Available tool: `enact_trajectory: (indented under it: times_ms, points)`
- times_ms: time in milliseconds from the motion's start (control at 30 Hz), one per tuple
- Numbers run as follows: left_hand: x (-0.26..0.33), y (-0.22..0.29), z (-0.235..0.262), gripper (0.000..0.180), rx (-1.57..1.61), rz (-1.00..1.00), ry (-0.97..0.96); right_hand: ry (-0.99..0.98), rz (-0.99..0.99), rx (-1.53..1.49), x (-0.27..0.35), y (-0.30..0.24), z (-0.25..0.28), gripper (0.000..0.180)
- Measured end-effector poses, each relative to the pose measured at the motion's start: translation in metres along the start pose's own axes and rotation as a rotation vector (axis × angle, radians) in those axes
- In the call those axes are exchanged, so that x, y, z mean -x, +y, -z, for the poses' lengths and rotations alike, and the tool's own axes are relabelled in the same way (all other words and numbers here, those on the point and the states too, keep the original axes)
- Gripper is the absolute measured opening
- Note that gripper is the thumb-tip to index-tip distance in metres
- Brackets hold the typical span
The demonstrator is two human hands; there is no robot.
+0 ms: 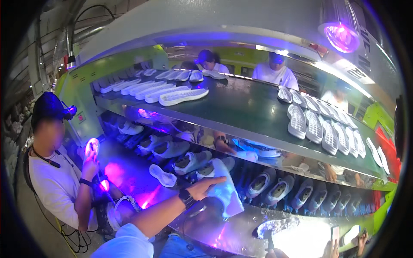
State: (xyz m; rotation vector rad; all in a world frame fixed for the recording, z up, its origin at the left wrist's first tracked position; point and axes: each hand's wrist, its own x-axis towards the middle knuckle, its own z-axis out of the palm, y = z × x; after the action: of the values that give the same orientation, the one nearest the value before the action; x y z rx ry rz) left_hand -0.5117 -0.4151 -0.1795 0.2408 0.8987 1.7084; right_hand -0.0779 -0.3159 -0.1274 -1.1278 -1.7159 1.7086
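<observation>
From the lower edge my left arm, in a light sleeve and a dark watch, reaches over the steel work surface. My left hand (205, 188) is closed on a pale cloth-like sheet (229, 198), which hangs from it; some fingers are hidden behind. Just behind it, a grey shoe (195, 162) stands in a row of shoes on the lower rack. A loose white sole (162, 175) lies left of my hand. To the right, more shoes (278, 189) continue the row. A clear-looking sole (277, 226) lies nearer me, beside a bright glare. My right hand is not in view.
White soles (183, 96) and further soles (327, 133) lie on the green upper belt (241, 103). A co-worker (56, 172) at left holds a lit shoe part. Other people's hands (363, 241) show at lower right. A purple lamp (340, 36) hangs above; cables (75, 241) trail at lower left.
</observation>
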Motion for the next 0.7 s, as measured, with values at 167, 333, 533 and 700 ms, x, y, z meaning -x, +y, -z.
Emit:
enact_trajectory:
  times_ms: [167,333,533,700]
  points:
    - [0.076,-0.023,-0.055,0.073,-0.822,-0.523,0.192,0.045,0.213,0.231,-0.005,-0.017,-0.033,0.021]
    - [0.125,-0.058,-0.082,0.089,-1.363,-0.852,0.218,-0.069,0.131,0.295,-0.013,-0.009,-0.045,0.025]
    - [0.168,-0.105,-0.075,0.082,-1.575,-0.877,0.166,-0.168,0.033,0.238,-0.019,0.014,-0.060,0.030]
    - [0.193,-0.136,-0.051,0.060,-1.604,-0.960,0.229,-0.177,0.088,0.337,-0.027,0.036,-0.088,0.035]
